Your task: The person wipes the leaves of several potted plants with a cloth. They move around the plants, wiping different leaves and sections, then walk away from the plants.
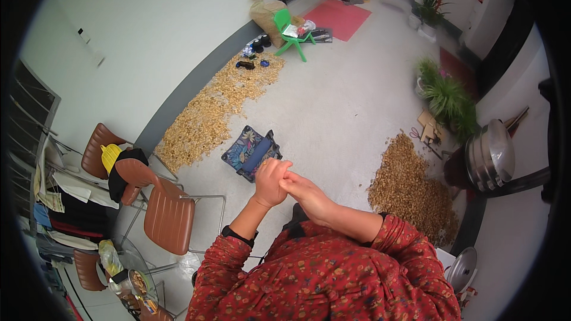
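Observation:
My left hand and my right hand are pressed together in front of my body. The left fingers are bent, and the right fingertips reach into the left palm. Whether anything lies between the palms is hidden. Just beyond the hands, a low folding seat with blue floral fabric stands on the pale floor. A blue padded roll crosses it, partly covered by my left hand.
Spread along the left wall are tan, nut-like pieces; a browner heap lies at right. Brown chairs and a glass table stand left. A green plastic chair is farther off. Potted plants and a steamer pot line the right.

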{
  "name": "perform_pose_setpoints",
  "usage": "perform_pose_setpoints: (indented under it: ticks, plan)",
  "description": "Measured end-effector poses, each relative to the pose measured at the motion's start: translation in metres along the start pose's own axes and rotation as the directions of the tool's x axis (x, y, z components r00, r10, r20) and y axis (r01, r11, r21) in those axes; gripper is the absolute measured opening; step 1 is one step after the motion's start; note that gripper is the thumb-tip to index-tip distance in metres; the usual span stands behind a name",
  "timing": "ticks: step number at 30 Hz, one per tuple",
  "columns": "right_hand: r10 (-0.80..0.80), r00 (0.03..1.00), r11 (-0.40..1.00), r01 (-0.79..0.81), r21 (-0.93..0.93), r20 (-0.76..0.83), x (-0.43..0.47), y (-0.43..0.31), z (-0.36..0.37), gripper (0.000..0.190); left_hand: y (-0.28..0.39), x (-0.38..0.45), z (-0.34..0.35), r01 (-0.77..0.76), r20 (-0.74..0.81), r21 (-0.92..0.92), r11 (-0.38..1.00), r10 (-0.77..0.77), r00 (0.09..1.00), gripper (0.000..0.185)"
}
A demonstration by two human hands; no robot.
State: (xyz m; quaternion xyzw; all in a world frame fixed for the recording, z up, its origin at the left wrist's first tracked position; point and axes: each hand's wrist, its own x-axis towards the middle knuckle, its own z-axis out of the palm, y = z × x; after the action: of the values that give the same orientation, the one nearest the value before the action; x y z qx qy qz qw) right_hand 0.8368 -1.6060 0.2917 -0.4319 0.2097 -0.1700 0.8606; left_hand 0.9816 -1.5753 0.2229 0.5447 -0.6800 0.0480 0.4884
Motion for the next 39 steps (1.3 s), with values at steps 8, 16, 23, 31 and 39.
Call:
perform_pose_setpoints:
  ticks: [8, 16, 23, 31, 39]
  plan:
    - [-0.707, 0.488, -0.075, 0.668, -0.741, 0.512, -0.019, -0.044, -0.012, 0.048, 0.053, 0.054, 0.038, 0.641, 0.541, -0.762, -0.086, -0.630, 0.558, 0.065]
    - [-0.597, 0.339, -0.370, 0.687, -0.625, 0.727, -0.007, -0.030, -0.117, 0.051, 0.117, 0.076, 0.049, 0.695, 0.751, -0.648, -0.312, -0.410, 0.517, 0.060]
    - [-0.813, 0.581, 0.196, 0.346, -0.918, 0.046, -0.002, -0.048, -0.158, 0.052, 0.136, 0.107, 0.047, 0.493, 0.472, -0.656, 0.571, -0.200, 0.859, 0.061]
    - [-0.289, 0.879, 0.905, 0.122, 0.406, 0.379, 0.011, 0.037, -0.155, 0.054, 0.103, 0.101, 0.064, -0.685, 0.161, -0.080, 0.724, 0.688, 0.708, 0.048]
    - [0.135, 0.969, 0.969, -0.086, 0.231, -0.205, -0.027, -0.024, -0.066, 0.034, 0.040, 0.071, 0.051, -0.470, 0.211, 0.038, 0.882, 0.452, 0.866, 0.053]
